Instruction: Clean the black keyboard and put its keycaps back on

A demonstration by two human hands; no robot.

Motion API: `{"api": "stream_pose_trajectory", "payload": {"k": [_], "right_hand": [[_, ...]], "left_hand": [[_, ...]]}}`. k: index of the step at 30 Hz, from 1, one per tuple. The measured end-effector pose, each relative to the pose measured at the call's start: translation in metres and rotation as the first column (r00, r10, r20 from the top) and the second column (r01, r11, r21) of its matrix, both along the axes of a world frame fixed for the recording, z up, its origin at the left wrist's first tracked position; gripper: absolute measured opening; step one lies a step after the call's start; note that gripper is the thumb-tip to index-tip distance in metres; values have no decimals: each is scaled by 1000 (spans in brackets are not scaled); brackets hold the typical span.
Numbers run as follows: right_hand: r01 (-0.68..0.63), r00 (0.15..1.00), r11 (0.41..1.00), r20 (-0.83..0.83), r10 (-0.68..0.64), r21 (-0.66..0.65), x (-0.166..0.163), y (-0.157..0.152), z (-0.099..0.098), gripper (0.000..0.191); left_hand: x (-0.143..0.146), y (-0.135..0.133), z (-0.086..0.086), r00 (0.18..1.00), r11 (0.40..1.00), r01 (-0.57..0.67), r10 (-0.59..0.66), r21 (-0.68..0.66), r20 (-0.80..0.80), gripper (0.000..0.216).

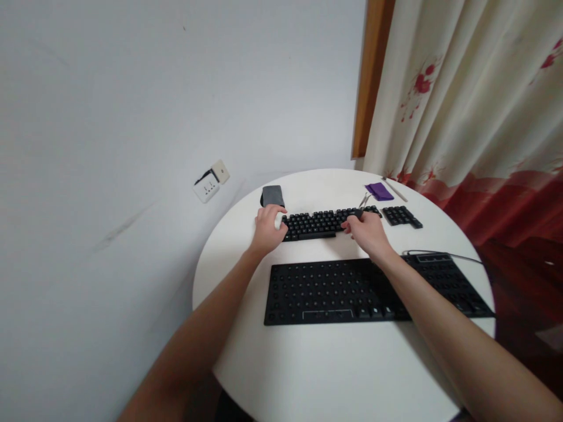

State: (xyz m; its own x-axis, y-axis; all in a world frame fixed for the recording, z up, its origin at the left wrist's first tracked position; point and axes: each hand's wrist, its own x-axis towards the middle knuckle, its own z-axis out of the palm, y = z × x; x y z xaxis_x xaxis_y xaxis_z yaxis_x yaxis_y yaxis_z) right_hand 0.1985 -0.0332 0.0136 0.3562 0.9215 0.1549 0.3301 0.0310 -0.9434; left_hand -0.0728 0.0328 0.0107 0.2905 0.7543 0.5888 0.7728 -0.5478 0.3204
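My left hand (pixel 267 227) curls round a small white object (pixel 278 220), whose kind I cannot make out, at the left end of a block of loose black keycaps (pixel 314 224). Over the right part of these keycaps is my right hand (pixel 367 230), fingers pinched on a small dark piece (pixel 356 214) that is partly hidden. Nearer to me lies a black keyboard (pixel 316 293) with most of its keycaps off and bare switch posts showing. A few caps sit along its bottom row. My right forearm crosses above its right part.
On the round white table (pixel 308 363) lie a grey cloth pouch (pixel 273 196), a purple cloth (pixel 379 191), metal tweezers (pixel 363 201), a thin light stick (pixel 396 190) and more keycaps (pixel 401 215). A cable (pixel 461 256) runs off right. Wall and curtain stand behind.
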Motion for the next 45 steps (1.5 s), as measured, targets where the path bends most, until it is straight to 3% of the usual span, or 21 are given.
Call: {"api": "stream_pose_trajectory", "payload": {"k": [5,7,9,11,15,18,21,27,32,38,42,45], "right_hand": [[65,997,997,-53,-63,31,4,0,8,22],[106,991,991,-87,-99,81,7,1,11,22],[146,982,979,-139,-126,144,11,3,14,22],[188,970,963,-188,-151,196,16,4,15,21],[252,956,936,-211,-202,245,24,6,18,24],[248,954,942,-225,-198,226,26,6,20,27],[221,955,955,-242,-171,199,24,4,21,29],[182,964,962,-229,-134,204,23,0,28,28],[158,966,946,-241,-89,284,31,-9,46,24],[80,977,926,-215,1,369,31,-43,69,23],[9,993,935,-114,33,355,32,-64,64,20],[60,989,941,-149,-10,334,38,-60,55,21]], "left_hand": [[7,-6,6,998,999,33,-33,-11,52,30],[12,-16,12,987,986,156,-153,-52,48,23],[21,-32,19,943,931,331,-333,-153,10,20],[32,-54,23,873,844,450,-485,-293,-57,34],[53,-97,18,721,711,513,-661,-481,-208,89],[61,-112,10,660,695,488,-690,-528,-298,109],[62,-115,6,631,695,470,-696,-544,-342,113],[61,-114,10,615,683,456,-705,-570,-354,111],[50,-107,16,580,668,418,-718,-616,-385,109],[27,-95,25,565,647,395,-731,-652,-384,112],[36,-105,37,635,666,503,-717,-551,-286,84],[53,-120,41,598,630,560,-757,-538,-263,52]]}}
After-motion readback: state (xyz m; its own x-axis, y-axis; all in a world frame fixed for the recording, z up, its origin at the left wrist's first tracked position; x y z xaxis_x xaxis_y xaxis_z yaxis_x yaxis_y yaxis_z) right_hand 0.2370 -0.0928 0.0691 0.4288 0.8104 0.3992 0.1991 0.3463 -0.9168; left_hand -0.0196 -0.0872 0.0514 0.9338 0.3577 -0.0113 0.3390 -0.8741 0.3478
